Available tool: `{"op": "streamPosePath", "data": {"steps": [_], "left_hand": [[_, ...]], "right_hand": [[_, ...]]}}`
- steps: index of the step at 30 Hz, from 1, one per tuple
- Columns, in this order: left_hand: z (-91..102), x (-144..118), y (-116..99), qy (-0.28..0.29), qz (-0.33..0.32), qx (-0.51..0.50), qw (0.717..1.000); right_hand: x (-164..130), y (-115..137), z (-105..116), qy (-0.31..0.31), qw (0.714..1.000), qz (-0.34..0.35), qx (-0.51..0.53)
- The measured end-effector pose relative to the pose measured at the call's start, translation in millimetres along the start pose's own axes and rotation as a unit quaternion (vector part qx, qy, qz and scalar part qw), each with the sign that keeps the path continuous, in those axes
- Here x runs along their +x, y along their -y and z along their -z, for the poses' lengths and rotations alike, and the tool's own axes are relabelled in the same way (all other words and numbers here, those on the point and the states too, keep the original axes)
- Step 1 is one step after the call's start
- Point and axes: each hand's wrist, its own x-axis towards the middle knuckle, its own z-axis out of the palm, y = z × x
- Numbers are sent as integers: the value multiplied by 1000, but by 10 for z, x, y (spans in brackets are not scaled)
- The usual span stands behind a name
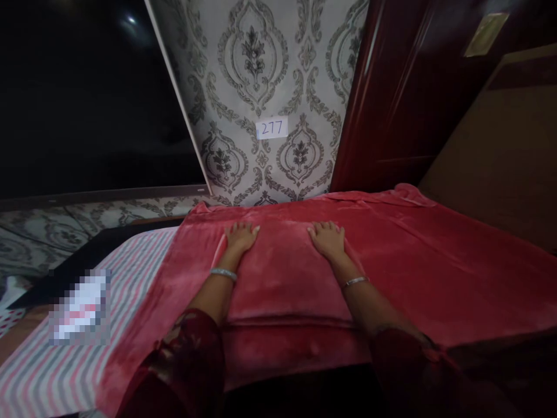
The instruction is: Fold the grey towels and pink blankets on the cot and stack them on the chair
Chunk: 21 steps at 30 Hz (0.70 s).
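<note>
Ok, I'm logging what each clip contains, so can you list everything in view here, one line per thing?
velvet blanket: one, red, spread over the bed, both hands flat on it
striped sheet: one, pink and white stripes, left of the blanket
paper label: one, white, reads 277, on the wallpaper
wallpaper: grey damask pattern, wall straight ahead
wooden door: one, dark red, right of the wallpaper
headboard panel: one, brown, far right
bangles: two, silver, one on each wrist
sleeves: two, dark red patterned, bottom of view
left hand: palm down on the blanket, fingers spread
right hand: palm down on the blanket, beside the left
</note>
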Motion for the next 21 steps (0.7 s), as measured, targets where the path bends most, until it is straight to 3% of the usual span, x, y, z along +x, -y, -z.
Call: {"op": "streamPosePath", "data": {"steps": [4,11,16,21], "left_hand": [[-310,-68,194,-17,15,-8,1000],[-511,124,454,-51,26,-118,991],[-533,196,585,-56,41,-165,984],[-401,143,549,-59,38,-196,978]], "right_hand": [[-48,-154,-232,-17,1000,8,11],[3,-206,-238,-15,1000,9,26],[-18,-202,-254,-25,999,3,32],[-25,-167,-205,-25,999,-2,33]]}}
